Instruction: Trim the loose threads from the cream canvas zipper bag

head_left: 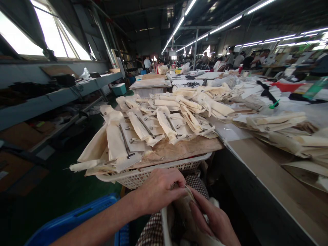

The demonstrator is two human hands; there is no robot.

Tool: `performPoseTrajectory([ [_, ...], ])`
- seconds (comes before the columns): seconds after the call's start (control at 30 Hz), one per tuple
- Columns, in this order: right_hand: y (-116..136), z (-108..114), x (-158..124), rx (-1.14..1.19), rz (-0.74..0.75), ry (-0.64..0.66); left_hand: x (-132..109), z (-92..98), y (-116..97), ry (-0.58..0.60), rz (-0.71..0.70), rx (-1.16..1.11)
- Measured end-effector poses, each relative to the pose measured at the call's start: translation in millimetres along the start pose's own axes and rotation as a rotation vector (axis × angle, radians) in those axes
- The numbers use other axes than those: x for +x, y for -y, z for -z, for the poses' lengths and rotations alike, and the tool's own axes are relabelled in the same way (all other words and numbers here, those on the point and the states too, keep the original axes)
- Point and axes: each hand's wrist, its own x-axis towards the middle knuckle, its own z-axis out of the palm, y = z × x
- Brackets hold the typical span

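Observation:
My left hand is at the bottom centre, its fingers curled and pinching the top edge of a cream cloth piece on my lap. My right hand lies just below and right of it, fingers pressed together on the same cloth piece. Both hands sit above my checked trousers. Directly ahead, a white plastic basket carries a board covered with brown paper, piled with folded cream cloth pouches that have metal zips.
A long work table runs along the right, heaped with more cream pieces. A blue crate sits at lower left. Grey shelving lines the left wall under windows. Several people work at tables far behind.

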Motion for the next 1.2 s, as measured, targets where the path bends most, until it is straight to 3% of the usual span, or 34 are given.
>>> performPoseTrajectory([
  [0.37,11.5,14.5,7.8,0.093,-0.044,0.100,-0.1,-1.3,0.6,0.041,-0.014,0.124],
  [0.7,9.3,21.6,10.5,0.098,0.046,0.179,1.8,0.6,-8.2,0.095,0.017,0.178],
  [0.9,30.1,41.8,23.7,0.102,0.160,0.270,0.3,-2.8,-6.5,0.083,0.009,0.146],
  [1.1,34.2,33.7,30.7,0.124,0.238,0.073,-2.8,-0.5,-10.7,0.059,0.043,0.099],
  [1.2,28.6,27.8,31.1,0.120,0.242,0.101,-4.6,2.3,-11.0,0.023,0.141,-0.033],
])
